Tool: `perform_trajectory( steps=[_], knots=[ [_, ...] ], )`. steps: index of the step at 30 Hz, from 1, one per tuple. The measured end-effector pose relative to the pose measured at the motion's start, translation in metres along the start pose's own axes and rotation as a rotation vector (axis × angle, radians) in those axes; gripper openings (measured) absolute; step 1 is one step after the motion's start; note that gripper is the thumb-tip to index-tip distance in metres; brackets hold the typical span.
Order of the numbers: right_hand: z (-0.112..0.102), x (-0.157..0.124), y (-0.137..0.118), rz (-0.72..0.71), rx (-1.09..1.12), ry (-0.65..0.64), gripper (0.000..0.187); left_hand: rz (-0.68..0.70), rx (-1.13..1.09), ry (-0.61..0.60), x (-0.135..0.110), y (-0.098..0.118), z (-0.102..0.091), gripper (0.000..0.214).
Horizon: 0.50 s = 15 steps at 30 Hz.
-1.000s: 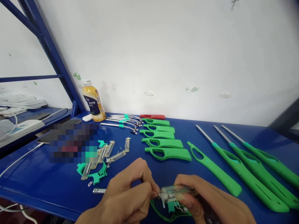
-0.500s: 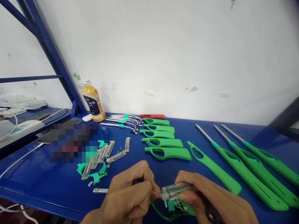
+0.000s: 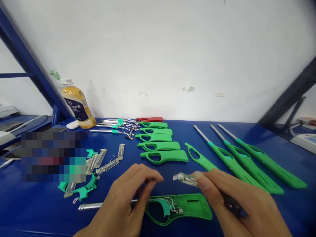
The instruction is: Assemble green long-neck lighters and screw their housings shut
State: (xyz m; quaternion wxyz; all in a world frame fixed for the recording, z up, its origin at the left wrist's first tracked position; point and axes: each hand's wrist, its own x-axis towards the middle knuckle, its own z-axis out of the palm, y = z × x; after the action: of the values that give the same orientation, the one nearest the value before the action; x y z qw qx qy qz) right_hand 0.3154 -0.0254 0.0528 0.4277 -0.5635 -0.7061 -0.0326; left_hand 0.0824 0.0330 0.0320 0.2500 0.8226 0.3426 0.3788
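My right hand pinches a clear plastic lighter fuel tank between thumb and fingers. A small pale clip sits at the tank's left end. Tucked in the same palm is a dark, rounded handle; the rest of it is hidden. To the left, my left hand has thumb and forefinger slightly apart, with nothing visible between them. Beneath the hands lies an open green lighter half-shell with a teal trigger, white wires and a metal tube, partly covered by my left hand.
Several clear tanks and teal triggers lie at left. Wired metal rods, green shells and a red shell line the back. Long-tubed green lighters lie at right. A yellow bottle stands back left.
My left hand has come away from the tank's end and moved left. My right hand has shifted right and up with the tank, uncovering the green half-shell. The view has turned right.
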Motion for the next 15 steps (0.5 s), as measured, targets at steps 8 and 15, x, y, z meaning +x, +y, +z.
perform_trajectory(
  steps=[8,15],
  knots=[
    [-0.012,-0.007,0.021,-0.01,-0.083,-0.149,0.049,0.182,0.154,-0.122,0.009,0.005,0.022,0.025],
    [0.003,-0.005,0.018,0.074,-0.064,-0.113,0.051,0.15,0.228,-0.178,-0.007,0.002,0.013,0.021]
  ],
)
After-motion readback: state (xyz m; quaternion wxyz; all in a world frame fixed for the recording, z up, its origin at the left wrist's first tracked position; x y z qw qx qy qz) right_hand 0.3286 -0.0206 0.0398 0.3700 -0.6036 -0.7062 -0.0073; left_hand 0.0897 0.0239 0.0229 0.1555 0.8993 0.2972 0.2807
